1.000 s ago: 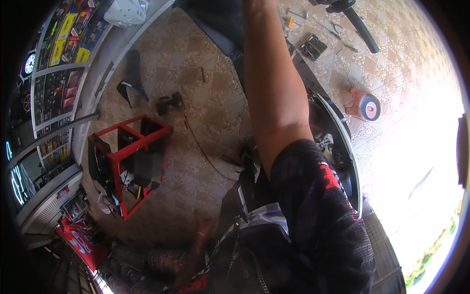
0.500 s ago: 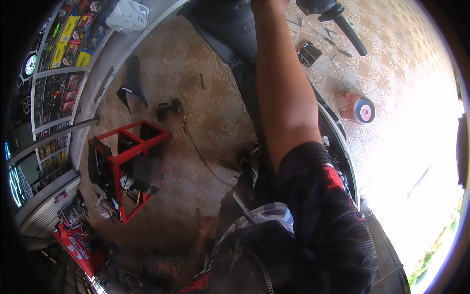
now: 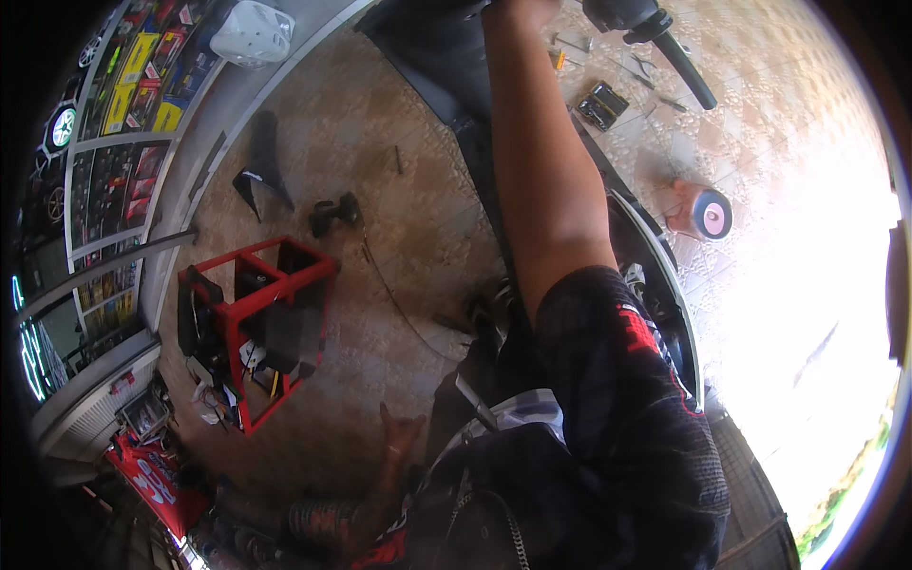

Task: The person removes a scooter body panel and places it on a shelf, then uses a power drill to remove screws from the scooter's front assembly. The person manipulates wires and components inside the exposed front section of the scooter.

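My right arm reaches up the middle of the view; my right hand is at the dark scooter front panel, cut off by the top edge, so its fingers are hidden. The black handlebar grip is to the right of that hand. My left hand hangs low beside my dark clothing, fingers apart and holding nothing. The scooter's body with a pale curved edge runs down under and right of my right arm.
A red metal stand with dark parts, a black panel, a black object with a cable, scattered tools, a tool case and a round container lie on the tiled floor. Glass shelves and a white fairing are left.
My right forearm and hand shifted rightward from the first frame to the middle one, then slightly back left. My left hand stays low with its fingers apart.
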Tool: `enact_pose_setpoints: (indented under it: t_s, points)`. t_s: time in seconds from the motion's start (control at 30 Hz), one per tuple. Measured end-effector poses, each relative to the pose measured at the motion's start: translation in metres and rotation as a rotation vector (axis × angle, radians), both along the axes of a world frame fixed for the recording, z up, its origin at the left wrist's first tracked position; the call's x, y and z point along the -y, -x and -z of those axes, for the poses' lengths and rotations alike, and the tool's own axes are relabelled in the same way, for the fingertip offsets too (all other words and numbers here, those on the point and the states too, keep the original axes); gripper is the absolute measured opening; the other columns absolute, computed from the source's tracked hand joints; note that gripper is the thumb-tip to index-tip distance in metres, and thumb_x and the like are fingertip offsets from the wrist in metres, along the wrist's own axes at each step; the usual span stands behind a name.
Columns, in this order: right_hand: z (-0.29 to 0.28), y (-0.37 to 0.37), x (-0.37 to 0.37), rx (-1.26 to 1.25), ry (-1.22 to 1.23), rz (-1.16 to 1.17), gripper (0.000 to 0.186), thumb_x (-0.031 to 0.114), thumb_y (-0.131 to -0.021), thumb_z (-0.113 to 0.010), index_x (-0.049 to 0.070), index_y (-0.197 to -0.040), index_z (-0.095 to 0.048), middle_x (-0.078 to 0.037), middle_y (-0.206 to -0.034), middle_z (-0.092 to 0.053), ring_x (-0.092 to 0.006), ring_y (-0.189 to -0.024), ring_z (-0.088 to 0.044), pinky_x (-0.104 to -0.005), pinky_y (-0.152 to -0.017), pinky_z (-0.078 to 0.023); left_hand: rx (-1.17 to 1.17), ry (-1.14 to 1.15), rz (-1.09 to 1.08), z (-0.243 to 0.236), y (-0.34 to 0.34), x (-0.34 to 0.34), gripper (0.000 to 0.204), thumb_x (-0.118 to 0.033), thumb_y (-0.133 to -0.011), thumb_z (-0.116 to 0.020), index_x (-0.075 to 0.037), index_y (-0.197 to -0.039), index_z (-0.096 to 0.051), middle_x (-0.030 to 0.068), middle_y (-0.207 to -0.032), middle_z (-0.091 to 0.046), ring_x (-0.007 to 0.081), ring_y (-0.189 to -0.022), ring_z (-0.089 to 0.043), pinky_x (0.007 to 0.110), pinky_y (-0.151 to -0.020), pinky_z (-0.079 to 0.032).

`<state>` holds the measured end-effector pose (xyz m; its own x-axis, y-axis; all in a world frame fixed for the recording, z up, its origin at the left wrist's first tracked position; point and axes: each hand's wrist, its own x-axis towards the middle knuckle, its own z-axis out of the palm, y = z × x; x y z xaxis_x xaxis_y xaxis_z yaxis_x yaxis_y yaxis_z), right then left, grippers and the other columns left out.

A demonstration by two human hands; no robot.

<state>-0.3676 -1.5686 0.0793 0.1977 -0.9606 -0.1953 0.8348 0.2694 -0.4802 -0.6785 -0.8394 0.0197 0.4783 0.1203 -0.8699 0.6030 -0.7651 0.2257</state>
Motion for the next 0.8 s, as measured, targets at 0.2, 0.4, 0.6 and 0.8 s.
enact_pose_setpoints:
  t_s: [0.2, 0.4, 0.6, 0.8]
  points:
    - [0.017, 0.001, -0.004, 0.134, -0.135, 0.007, 0.024, 0.023, -0.099, -0.054, 0.007, -0.116, -0.05, -0.008, -0.095, -0.061, -0.0197, -0.088, -0.059, -0.0403, -0.073, -0.05, -0.011, 0.028, -0.015, 0.008, 0.004, -0.011, 0.122, -0.013, -0.076, -0.081, -0.004, -0.153, 0.014, 0.011, -0.085, -0.064, 0.0181, -0.068, -0.061, 0.031, -0.062, -0.054]
    - [0.045, 0.033, 0.017, 0.102, -0.092, -0.296, 0.026, 0.035, -0.1, -0.05, 0.01, -0.106, -0.056, -0.004, -0.094, -0.056, -0.0208, -0.092, -0.054, -0.0418, -0.09, -0.046, -0.012, 0.034, -0.036, 0.006, 0.009, 0.0, 0.122, -0.014, -0.077, -0.081, -0.005, -0.153, 0.015, 0.0113, -0.085, -0.064, 0.0182, -0.067, -0.061, 0.031, -0.061, -0.054]
    - [0.04, 0.061, 0.013, 0.222, -0.104, -0.378, 0.046, 0.049, -0.096, -0.052, 0.01, -0.121, -0.053, -0.007, -0.119, -0.054, -0.0255, -0.113, -0.048, -0.0447, -0.098, -0.04, -0.01, 0.036, -0.026, 0.004, 0.005, 0.013, 0.123, -0.014, -0.077, -0.081, -0.005, -0.152, 0.017, 0.0107, -0.083, -0.064, 0.0178, -0.067, -0.061, 0.031, -0.061, -0.054]
    - [0.023, 0.089, 0.001, 0.096, -0.123, -0.357, 0.022, 0.028, -0.099, -0.053, 0.007, -0.104, -0.057, -0.008, -0.093, -0.061, -0.0215, -0.077, -0.055, -0.0384, -0.076, -0.051, 0.0, 0.049, -0.011, 0.005, 0.007, 0.009, 0.124, -0.015, -0.077, -0.081, -0.005, -0.152, 0.017, 0.0107, -0.083, -0.065, 0.0177, -0.067, -0.061, 0.031, -0.061, -0.054]
